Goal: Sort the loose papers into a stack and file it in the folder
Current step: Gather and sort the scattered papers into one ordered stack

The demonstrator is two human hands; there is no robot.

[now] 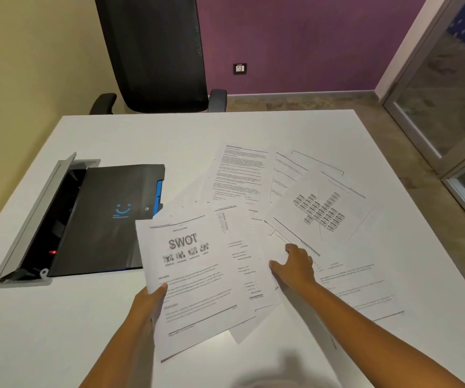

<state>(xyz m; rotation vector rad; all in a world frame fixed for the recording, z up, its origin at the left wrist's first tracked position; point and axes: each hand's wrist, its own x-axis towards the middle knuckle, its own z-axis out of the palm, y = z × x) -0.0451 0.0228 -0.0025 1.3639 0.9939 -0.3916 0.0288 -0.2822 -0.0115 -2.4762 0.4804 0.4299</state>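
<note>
Several printed white papers [321, 211] lie fanned out over the right half of the white table [147, 135]. My left hand [148, 301] grips the left edge of a sheet headed "SWOT" [195, 281], held slightly above the table. My right hand [295, 264] rests flat, fingers spread, on the loose sheets just right of it, holding nothing. A black folder [108, 217] with a blue smiley mark and blue tabs lies closed on the table's left side, its near right corner tucked under the SWOT sheet.
An open grey cable hatch [38, 219] with a lit red switch sits in the table left of the folder, with a cable leaving at the left edge. A black office chair [155, 51] stands behind the table. A glass door [450, 102] is at the right.
</note>
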